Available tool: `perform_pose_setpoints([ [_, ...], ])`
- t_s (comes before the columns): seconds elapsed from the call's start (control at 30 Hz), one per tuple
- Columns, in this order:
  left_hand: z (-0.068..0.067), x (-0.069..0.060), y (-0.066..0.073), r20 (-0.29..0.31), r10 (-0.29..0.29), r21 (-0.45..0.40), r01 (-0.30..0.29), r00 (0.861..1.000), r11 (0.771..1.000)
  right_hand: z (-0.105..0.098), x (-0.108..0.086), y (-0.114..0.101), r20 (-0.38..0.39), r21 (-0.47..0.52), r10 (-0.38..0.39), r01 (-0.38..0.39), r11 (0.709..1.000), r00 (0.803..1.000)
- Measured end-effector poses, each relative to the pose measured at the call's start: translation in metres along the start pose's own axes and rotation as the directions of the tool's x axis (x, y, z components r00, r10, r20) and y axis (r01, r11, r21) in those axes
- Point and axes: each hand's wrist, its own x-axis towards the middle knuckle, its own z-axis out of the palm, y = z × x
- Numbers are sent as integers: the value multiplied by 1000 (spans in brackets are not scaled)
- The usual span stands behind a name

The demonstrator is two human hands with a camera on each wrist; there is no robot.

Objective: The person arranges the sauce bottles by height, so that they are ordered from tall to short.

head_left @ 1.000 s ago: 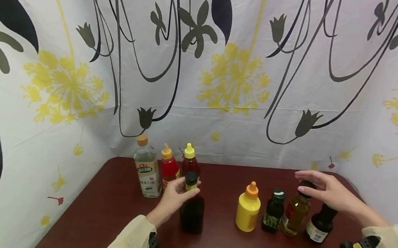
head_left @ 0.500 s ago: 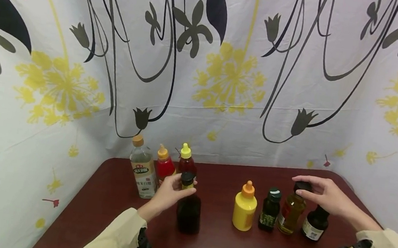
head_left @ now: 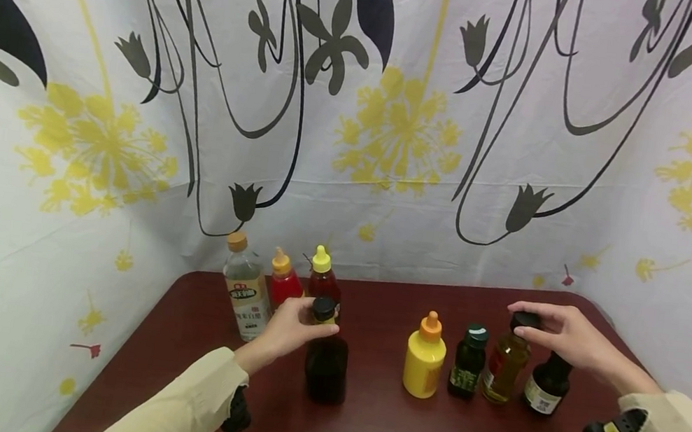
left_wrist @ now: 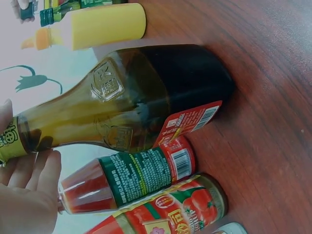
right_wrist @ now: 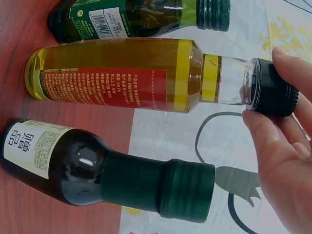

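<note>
Near the middle of the table my left hand (head_left: 283,330) pinches the neck of a dark soy sauce bottle (head_left: 326,372). The left wrist view shows the thumb and fingers on either side of that yellow-banded neck, with dark liquid filling the lower part of the bottle (left_wrist: 146,97). At the right, my right hand (head_left: 576,339) holds the black cap of a cooking oil bottle (head_left: 506,370) between thumb and fingers. Golden oil and a red label show on this bottle (right_wrist: 112,73) in the right wrist view. Both bottles stand upright on the table.
Beside the oil bottle are a small green-capped bottle (head_left: 467,369) and a dark bottle with a pale label (head_left: 546,388). A yellow squeeze bottle (head_left: 424,365) stands further left. Behind my left hand are a clear vinegar bottle (head_left: 247,297) and two red sauce bottles (head_left: 285,288).
The head view has shifted slightly, so everything sits a little further left. My left forearm has swung left and lower around the bottle neck. Both bottles stay in place on the table.
</note>
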Motion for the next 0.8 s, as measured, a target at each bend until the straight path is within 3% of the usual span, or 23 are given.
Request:
perform_pose_setpoints([
  [0.2,1,-4,0,-21,3,-7,-3,1000,1000,-2,1,-1,14,0,12,-12,1000,1000],
  [0.4,4,-19,24,-111,3,5,-3,994,1000,-2,0,-1,10,-11,21,-21,1000,1000],
  [0.47,6,-20,19,-141,12,0,-12,990,1000,-2,0,-1,10,-4,28,-28,1000,1000],
  [0.63,10,-14,-7,-194,29,-8,-31,980,999,-2,-1,-1,21,23,42,-43,999,999],
  [0.8,8,-12,-3,-251,56,40,-47,966,998,-2,-1,-1,15,14,32,-32,999,999],
])
